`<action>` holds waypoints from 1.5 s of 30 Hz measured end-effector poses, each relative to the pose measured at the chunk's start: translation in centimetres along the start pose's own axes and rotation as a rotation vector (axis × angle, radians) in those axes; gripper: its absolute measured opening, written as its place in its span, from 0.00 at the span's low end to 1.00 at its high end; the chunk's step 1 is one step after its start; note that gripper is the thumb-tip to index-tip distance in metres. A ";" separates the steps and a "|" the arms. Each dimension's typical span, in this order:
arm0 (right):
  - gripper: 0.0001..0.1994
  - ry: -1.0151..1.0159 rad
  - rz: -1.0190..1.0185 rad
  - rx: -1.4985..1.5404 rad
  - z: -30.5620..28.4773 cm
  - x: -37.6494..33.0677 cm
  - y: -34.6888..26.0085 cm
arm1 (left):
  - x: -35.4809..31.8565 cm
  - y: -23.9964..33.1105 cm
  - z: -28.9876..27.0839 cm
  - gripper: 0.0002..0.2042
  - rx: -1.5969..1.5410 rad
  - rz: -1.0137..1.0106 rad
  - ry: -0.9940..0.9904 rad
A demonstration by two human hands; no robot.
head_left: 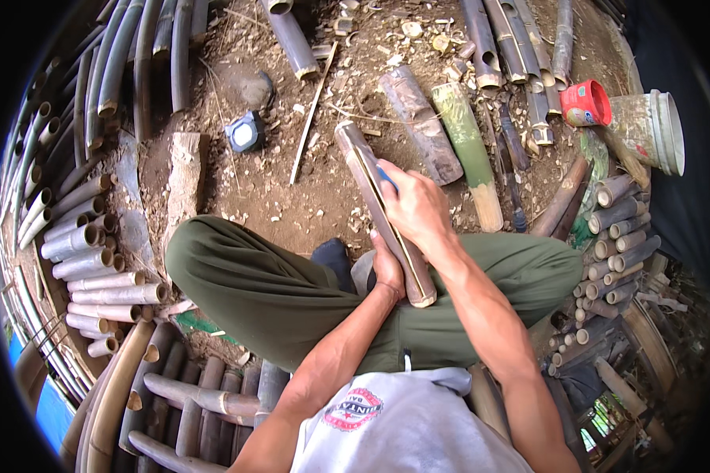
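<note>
A brown bamboo tube with a long slit along its upper side lies slantwise before me, its near end against my right thigh. My left hand is closed around the tube's left side, below its middle. Higher up, my right hand is closed on a tool with a blue handle, held at the slit. Most of that tool is hidden by the fingers, so its kind is unclear. Beyond the right hand, a brown bamboo length and a green bamboo piece with a pale near end lie on the ground.
Shavings litter the dirt floor. A blue boxy object, a wooden block and a thin stick lie ahead to the left. Cut bamboo stacks flank me. A red container and a whitish bucket are at right.
</note>
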State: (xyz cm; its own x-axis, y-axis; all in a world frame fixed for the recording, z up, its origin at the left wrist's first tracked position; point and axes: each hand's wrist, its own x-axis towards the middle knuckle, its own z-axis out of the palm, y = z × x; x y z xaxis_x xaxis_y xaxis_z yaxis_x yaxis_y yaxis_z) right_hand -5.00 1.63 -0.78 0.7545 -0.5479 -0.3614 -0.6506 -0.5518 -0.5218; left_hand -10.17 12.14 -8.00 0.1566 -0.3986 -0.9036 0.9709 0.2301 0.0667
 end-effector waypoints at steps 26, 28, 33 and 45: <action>0.18 0.002 -0.048 -0.084 -0.1 -0.2 -0.4 | 1.6 -0.2 -1.3 0.41 0.063 0.087 0.036; 0.19 -0.031 0.024 0.037 0.4 1.1 -1.1 | 1.3 -0.3 -1.0 0.40 0.053 0.102 0.040; 0.14 0.056 -0.106 0.238 -6.4 -1.4 -3.1 | -3.4 1.4 1.1 0.34 0.278 0.333 0.087; 0.30 -0.182 -0.657 0.579 -11.9 0.5 -7.7 | -4.5 8.4 0.4 0.29 0.880 1.347 0.361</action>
State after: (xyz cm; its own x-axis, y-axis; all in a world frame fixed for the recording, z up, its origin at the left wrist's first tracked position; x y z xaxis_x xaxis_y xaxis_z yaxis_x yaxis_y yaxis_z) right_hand -0.63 -1.91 12.23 0.9936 -0.0972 0.0568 0.0265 -0.2885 -0.9571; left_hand -2.68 15.54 -3.23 0.9944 -0.0981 -0.0381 -0.0015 -0.3754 0.9269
